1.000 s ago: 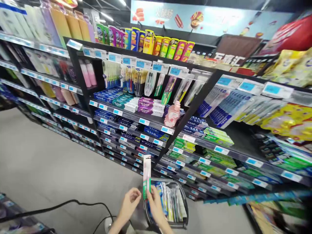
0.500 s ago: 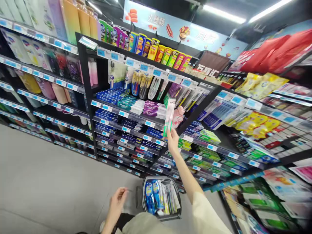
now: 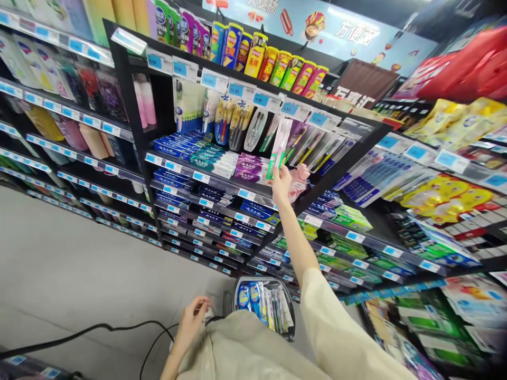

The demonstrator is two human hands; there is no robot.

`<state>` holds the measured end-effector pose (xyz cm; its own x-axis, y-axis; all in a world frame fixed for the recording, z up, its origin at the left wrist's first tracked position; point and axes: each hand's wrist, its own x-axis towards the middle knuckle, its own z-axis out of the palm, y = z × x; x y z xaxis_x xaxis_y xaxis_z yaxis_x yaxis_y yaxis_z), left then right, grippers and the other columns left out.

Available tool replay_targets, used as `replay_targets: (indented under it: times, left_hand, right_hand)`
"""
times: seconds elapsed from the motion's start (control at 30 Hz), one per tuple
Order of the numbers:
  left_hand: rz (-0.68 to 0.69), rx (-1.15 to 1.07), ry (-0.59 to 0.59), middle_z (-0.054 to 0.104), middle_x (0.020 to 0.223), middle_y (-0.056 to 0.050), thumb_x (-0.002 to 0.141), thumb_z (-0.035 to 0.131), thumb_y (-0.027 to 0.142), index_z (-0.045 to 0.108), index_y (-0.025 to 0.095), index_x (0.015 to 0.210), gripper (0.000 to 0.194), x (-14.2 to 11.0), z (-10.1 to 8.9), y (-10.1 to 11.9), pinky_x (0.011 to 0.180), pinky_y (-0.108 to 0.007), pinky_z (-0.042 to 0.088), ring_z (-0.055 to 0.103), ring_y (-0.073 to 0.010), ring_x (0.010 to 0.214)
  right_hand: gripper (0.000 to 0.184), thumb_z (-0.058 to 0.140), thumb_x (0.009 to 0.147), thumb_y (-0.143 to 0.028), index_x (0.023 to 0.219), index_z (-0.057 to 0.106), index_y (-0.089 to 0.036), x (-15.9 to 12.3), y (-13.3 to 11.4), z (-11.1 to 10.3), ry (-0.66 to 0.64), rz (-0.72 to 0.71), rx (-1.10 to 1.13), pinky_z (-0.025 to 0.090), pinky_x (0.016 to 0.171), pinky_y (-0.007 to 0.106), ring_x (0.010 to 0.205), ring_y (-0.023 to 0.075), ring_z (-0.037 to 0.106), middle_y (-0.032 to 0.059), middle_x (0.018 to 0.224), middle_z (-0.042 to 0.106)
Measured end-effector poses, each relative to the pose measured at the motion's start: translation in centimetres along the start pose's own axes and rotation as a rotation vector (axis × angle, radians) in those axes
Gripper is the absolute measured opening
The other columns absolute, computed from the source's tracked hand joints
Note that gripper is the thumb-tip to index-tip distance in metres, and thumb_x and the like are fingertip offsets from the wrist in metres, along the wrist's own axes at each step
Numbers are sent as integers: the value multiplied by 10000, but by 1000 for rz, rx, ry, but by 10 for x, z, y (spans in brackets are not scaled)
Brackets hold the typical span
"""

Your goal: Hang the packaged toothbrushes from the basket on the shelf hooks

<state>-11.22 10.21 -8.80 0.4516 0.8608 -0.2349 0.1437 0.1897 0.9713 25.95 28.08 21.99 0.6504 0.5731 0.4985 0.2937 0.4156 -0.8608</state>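
My right hand (image 3: 281,186) is raised to the shelf and closed on the lower end of a pink and green toothbrush pack (image 3: 279,145), which reaches up among the hanging toothbrush packs (image 3: 253,126) under the blue price tags. My left hand (image 3: 191,320) hangs low by my hip with the fingers loosely curled; I cannot make out anything in them. Between my arms a dark shopping basket (image 3: 236,287) stands on the floor, filled with several toothbrush packs (image 3: 261,306).
Black shelving holds toothpaste boxes (image 3: 206,158), a pink bottle (image 3: 297,182) beside my right hand, and crisp tubes (image 3: 273,63) on top. More shelves run left and right. A black cable (image 3: 79,335) lies on the grey floor.
My right hand lifted the toothbrush pack from above the basket up to the row of hanging packs. My left hand let go of it and dropped to my side.
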Motion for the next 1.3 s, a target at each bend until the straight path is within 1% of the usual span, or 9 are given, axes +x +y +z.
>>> replay_targets:
  times: [0.2,0.4,0.6,0.73,0.87,1.0,1.1,1.2,1.3]
  left_hand:
    - [33,17,4,785,881,-96,868,593,573,705,200,947,397,15,14,6,796,-375,582,740,-277,838]
    - [31,36,-6,787,879,-104,882,579,566,694,200,949,390,26,28,7,789,-387,579,742,-289,853]
    - [25,16,57,786,882,-93,881,589,573,695,199,961,397,29,36,7,808,-383,596,747,-282,868]
    - [17,8,117,785,886,-93,869,594,592,701,196,956,419,36,46,4,800,-384,598,748,-279,858]
    - [-12,-30,135,777,903,-93,866,589,615,697,190,975,452,41,57,3,809,-384,592,743,-278,878]
    - [-25,-32,59,773,930,-98,876,591,584,684,187,1000,426,44,60,7,846,-384,572,734,-274,892]
    - [-34,-17,-10,774,938,-101,873,590,580,675,188,1000,421,55,53,15,843,-375,565,736,-271,887]
    - [-35,18,-91,773,927,-104,859,594,593,674,189,981,429,69,43,27,826,-366,565,736,-270,881]
    - [-25,94,-197,772,924,-96,869,581,573,673,194,985,407,79,32,37,814,-358,553,731,-262,873]
  right_hand:
    - [260,699,886,-378,1012,623,-164,35,20,1,24,50,41,580,590,204,750,137,665,-16,785,573]
    - [259,639,943,-332,1138,592,-167,98,47,25,106,216,148,495,463,121,602,79,646,-37,763,617]
    - [293,680,925,-391,1070,593,-153,158,70,50,178,243,184,486,441,149,516,75,621,-52,717,596]
    - [321,682,926,-425,1076,583,-160,173,77,56,180,304,221,537,490,185,532,77,610,-72,714,553]
    - [339,666,945,-438,1119,563,-166,171,77,55,189,433,349,630,638,279,680,109,649,-35,801,566]
    - [391,665,943,-462,1150,565,-146,161,68,46,111,582,387,651,697,406,957,211,676,68,988,595]
    - [418,706,924,-402,1216,552,-146,137,48,30,39,584,348,651,711,417,1027,243,686,121,1098,605]
    - [444,735,903,-285,1289,539,-186,92,18,6,-132,477,373,656,754,379,1016,224,719,114,1162,642]
    - [389,715,921,-272,1277,584,-186,37,-9,-24,-443,446,366,660,737,330,973,209,747,115,1192,695]
